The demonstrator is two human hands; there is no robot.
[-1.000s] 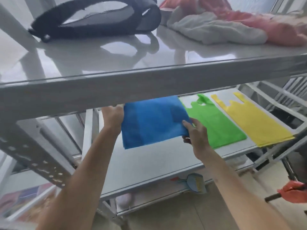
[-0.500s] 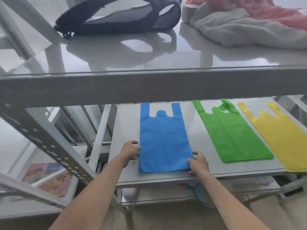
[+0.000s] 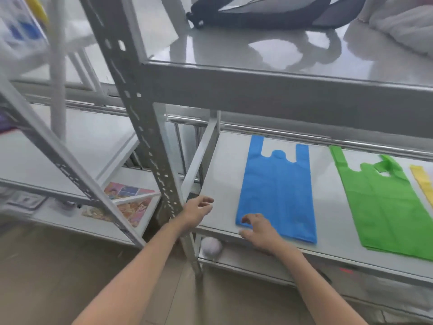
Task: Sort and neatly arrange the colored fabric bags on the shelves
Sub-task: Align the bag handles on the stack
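Blue bag (image 3: 276, 193) lies flat on middle shelf (image 3: 220, 174), long axis running away from fingers, handles far end. Right hand (image 3: 260, 231) nearer, loosely spread fingers over its near-left corner, holding nothing. Left hand (image 3: 196, 211) just left, relaxed, empty. Green bag (image 3: 384, 207) beside, right.

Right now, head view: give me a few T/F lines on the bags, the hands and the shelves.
1. The blue bag lies flat on the middle shelf, handles pointing away from the person. True.
2. The green bag lies left of the blue bag. False: it lies to its right, apart from it.
3. The left hand grips the blue bag. False: it holds nothing, fingers loose, left of the bag.
4. The right hand is over the blue bag's near left corner. True.
5. A black backpack sits on the top shelf. True.
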